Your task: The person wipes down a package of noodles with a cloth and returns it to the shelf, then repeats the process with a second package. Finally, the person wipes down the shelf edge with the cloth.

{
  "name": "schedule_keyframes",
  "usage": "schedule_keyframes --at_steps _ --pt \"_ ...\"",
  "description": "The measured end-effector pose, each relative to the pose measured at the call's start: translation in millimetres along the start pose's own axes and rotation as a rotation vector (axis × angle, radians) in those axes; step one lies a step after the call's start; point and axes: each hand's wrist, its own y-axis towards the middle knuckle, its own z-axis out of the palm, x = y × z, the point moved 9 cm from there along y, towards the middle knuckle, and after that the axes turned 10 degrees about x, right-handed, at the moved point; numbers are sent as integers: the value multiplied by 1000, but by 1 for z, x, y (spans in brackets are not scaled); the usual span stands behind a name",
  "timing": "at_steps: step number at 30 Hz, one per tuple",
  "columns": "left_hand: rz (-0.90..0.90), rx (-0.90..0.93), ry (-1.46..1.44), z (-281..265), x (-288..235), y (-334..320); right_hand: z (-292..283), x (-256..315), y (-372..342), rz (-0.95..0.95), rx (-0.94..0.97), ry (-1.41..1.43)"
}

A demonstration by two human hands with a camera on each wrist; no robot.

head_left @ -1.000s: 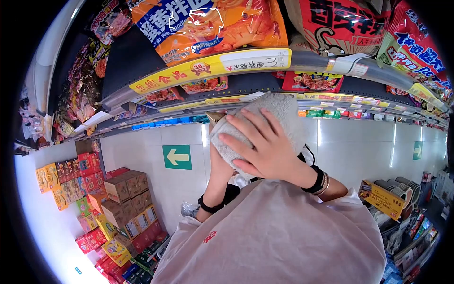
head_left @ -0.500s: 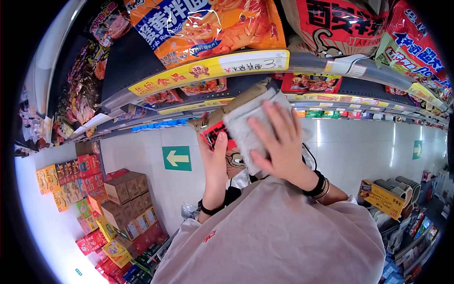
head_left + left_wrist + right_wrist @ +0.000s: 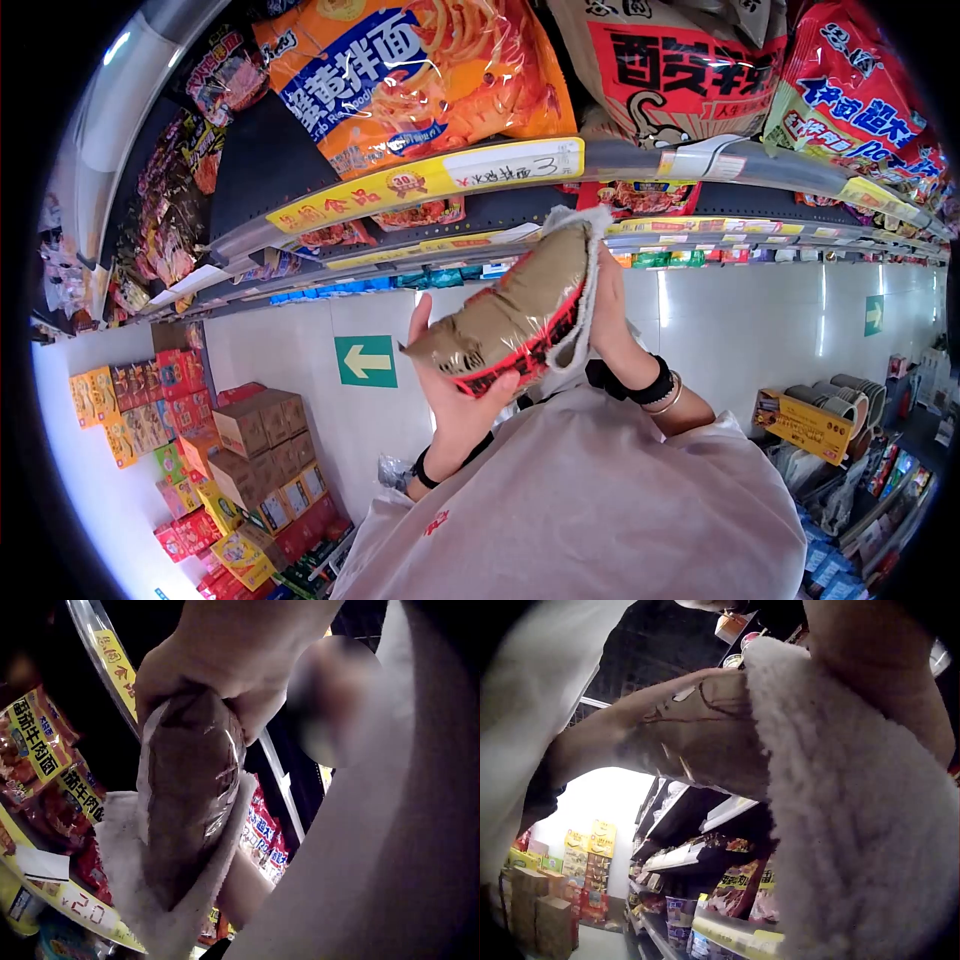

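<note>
A brown and red noodle bag (image 3: 515, 305) is held up in front of the shelf, tilted with its edge toward the head camera. My left hand (image 3: 455, 400) grips its left end, thumb on the near side and fingers behind. At the other end, my right hand (image 3: 611, 310) holds a grey-white towel (image 3: 588, 300) folded against the bag. The left wrist view shows the towel (image 3: 124, 836) wrapping both sides of the bag (image 3: 187, 787). Fluffy towel (image 3: 855, 802) fills much of the right wrist view, where it hides part of the bag (image 3: 712, 746).
Just beyond the hands runs a shelf edge with a yellow price strip (image 3: 420, 180). Above it lie an orange noodle bag (image 3: 420, 80) and a red and brown bag (image 3: 670, 75). Stacked cartons (image 3: 260, 430) stand on the floor at left; a yellow sign (image 3: 800, 425) is at right.
The towel has gone from over the bag's face round to its right end. The bag has turned, showing its brown side, and the right hand has moved behind the towel.
</note>
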Motion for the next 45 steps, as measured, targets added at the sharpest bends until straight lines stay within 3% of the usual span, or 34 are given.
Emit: schedule_keyframes --at_steps 2,4,6,8,12,14,16,18,19,20,22,23,24,26,28,34,38,45 --pt "32 59 -19 7 -2 -2 -11 -13 -3 36 20 -3" --pt "98 35 -4 5 -1 -6 -29 -32 -13 92 -90 -103" --pt "151 131 -22 9 -3 -8 -38 -47 -23 151 -155 -6" --pt "162 138 -23 11 -5 -8 -33 -45 -28 124 -169 276" --pt "166 159 -69 10 -2 -6 -25 -24 -12 116 33 137" --pt "156 163 -76 11 -1 -4 -34 -37 -13 180 46 222" --pt "109 135 -106 10 2 -2 -32 -43 -15 242 58 308" --pt "106 80 -96 6 6 0 -40 -45 -18 208 -132 472" --pt "100 20 -85 0 8 0 -42 -26 -13 100 -45 135" --pt "100 20 -88 -1 8 2 -43 -23 -11 101 -46 132" --pt "-2 40 -161 -3 19 6 -38 -17 -8 132 -155 677" --pt "12 10 -126 -9 21 3 -28 -16 -8 174 -29 953" --pt "9 10 -126 -16 31 -2 -36 -18 -9 176 -31 953" --pt "-181 -139 -54 -41 67 -16 -60 -34 -18 225 -192 874" --pt "-225 -104 -86 -36 59 -11 -64 -10 -25 125 -298 697" --pt "-196 60 -101 -20 44 -5 -22 -22 -30 121 -40 889" --pt "-267 60 -80 -25 45 -5 5 -37 -40 165 108 1004" --pt "-239 71 -166 -45 53 -1 49 -32 -51 243 251 1091"
